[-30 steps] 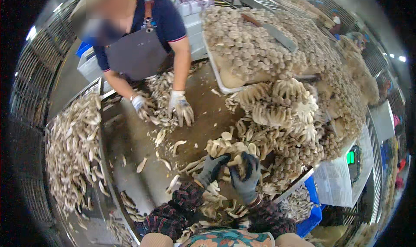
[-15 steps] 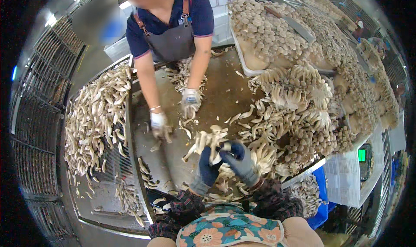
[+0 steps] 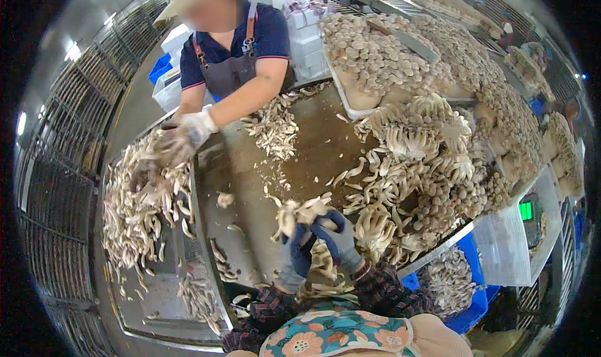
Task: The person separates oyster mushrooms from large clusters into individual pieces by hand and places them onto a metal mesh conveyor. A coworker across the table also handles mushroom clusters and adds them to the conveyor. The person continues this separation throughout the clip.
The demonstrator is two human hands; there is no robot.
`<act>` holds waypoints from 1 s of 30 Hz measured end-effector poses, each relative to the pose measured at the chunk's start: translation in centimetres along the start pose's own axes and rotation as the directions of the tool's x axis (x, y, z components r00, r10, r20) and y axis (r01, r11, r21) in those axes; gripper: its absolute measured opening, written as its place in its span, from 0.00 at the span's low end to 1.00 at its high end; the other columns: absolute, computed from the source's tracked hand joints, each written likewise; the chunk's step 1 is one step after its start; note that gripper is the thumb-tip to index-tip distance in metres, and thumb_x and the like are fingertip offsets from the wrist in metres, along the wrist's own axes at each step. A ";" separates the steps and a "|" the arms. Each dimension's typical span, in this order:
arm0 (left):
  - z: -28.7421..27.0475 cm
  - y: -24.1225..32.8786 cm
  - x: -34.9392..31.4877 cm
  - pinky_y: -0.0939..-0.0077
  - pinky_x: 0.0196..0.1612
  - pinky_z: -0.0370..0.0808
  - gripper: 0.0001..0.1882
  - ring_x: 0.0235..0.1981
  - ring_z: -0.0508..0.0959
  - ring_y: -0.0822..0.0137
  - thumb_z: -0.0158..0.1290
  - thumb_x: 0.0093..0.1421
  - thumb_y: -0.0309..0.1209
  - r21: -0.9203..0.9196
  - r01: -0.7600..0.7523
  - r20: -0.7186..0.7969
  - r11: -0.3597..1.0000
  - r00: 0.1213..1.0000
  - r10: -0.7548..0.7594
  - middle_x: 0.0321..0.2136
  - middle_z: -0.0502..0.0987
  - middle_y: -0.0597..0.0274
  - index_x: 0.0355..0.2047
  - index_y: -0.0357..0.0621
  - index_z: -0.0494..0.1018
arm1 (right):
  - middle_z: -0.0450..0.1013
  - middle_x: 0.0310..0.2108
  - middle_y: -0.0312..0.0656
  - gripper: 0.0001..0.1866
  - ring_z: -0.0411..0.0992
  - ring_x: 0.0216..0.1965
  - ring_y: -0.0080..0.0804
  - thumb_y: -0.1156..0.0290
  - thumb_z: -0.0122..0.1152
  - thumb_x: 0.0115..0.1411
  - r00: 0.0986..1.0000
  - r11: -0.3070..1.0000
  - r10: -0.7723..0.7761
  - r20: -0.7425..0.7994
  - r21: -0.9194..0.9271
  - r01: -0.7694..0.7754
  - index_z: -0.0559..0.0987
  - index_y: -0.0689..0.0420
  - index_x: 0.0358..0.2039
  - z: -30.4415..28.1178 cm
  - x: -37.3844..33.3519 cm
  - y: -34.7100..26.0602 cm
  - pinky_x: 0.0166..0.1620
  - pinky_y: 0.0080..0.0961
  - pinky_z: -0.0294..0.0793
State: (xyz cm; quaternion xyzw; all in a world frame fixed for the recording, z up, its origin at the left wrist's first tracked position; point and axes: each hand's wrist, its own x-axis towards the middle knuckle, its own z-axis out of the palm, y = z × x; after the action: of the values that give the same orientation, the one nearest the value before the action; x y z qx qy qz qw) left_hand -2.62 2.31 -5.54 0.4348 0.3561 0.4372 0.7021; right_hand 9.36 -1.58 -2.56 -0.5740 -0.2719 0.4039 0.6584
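A pale mushroom cluster (image 3: 300,213) hangs over the near part of the metal table (image 3: 244,169), held between my two gloved hands. My left hand (image 3: 295,255) closes on its lower left side, and my right hand (image 3: 338,237) has its fingers curled against its right side. Both wear blue and grey gloves. The exact finger contact is partly hidden. Below and between my wrists lie loose mushrooms (image 3: 322,261). Just right of my right hand sits another mushroom clump (image 3: 374,230).
Across the table, a co-worker's white-gloved hands (image 3: 188,135) reach into mushrooms on the left mesh tray (image 3: 201,232). A big mushroom heap (image 3: 432,150) covers the right side. A knife (image 3: 416,46) lies on a filled crate. At the lower right stands a blue bin (image 3: 471,257) of mushrooms.
The co-worker's hands have moved from the table's middle to the left tray's pile. My hands still hold the cluster; their grip has shifted slightly and the view has turned a little.
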 end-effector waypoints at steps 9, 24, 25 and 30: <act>-0.2 0.9 1.3 0.73 0.41 0.76 0.12 0.41 0.74 0.67 0.51 0.61 0.28 -0.625 0.205 -0.093 0.753 0.938 -0.333 0.36 0.74 0.60 0.46 0.41 0.69 | 0.76 0.30 0.36 0.12 0.73 0.30 0.25 0.69 0.69 0.50 0.984 0.984 -0.176 -0.037 0.017 0.177 0.77 0.60 0.32 0.1 -1.2 1.5 0.38 0.22 0.73; -0.1 1.6 0.8 0.76 0.36 0.73 0.15 0.35 0.74 0.70 0.51 0.60 0.26 0.497 -0.362 0.046 0.789 0.918 0.393 0.36 0.74 0.61 0.47 0.39 0.67 | 0.74 0.33 0.34 0.11 0.72 0.34 0.20 0.74 0.63 0.55 0.984 0.966 0.101 0.144 0.223 -0.132 0.76 0.60 0.39 0.7 0.3 0.0 0.39 0.18 0.73; 0.0 1.6 0.9 0.76 0.36 0.73 0.17 0.35 0.74 0.69 0.53 0.58 0.23 0.454 -0.364 0.036 0.813 0.919 0.392 0.36 0.74 0.61 0.48 0.38 0.66 | 0.74 0.33 0.34 0.12 0.71 0.34 0.20 0.74 0.64 0.55 0.985 0.919 0.140 0.103 0.357 -0.169 0.76 0.60 0.39 0.6 0.0 0.1 0.39 0.19 0.73; -1.4 2.7 3.9 0.76 0.40 0.73 0.33 0.37 0.75 0.67 0.56 0.55 0.24 0.230 0.100 -0.078 0.968 0.993 -0.084 0.39 0.73 0.59 0.59 0.35 0.55 | 0.72 0.41 0.41 0.28 0.70 0.42 0.28 0.65 0.70 0.50 0.974 0.994 0.061 0.219 -0.101 -0.039 0.71 0.61 0.49 0.4 2.1 2.7 0.50 0.26 0.69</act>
State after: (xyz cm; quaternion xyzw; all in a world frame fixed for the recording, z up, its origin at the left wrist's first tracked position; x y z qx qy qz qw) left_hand -3.28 6.96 -4.07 0.4822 0.4484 0.3740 0.6531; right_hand 9.56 0.45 -5.31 -0.5629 -0.3482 0.4684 0.5853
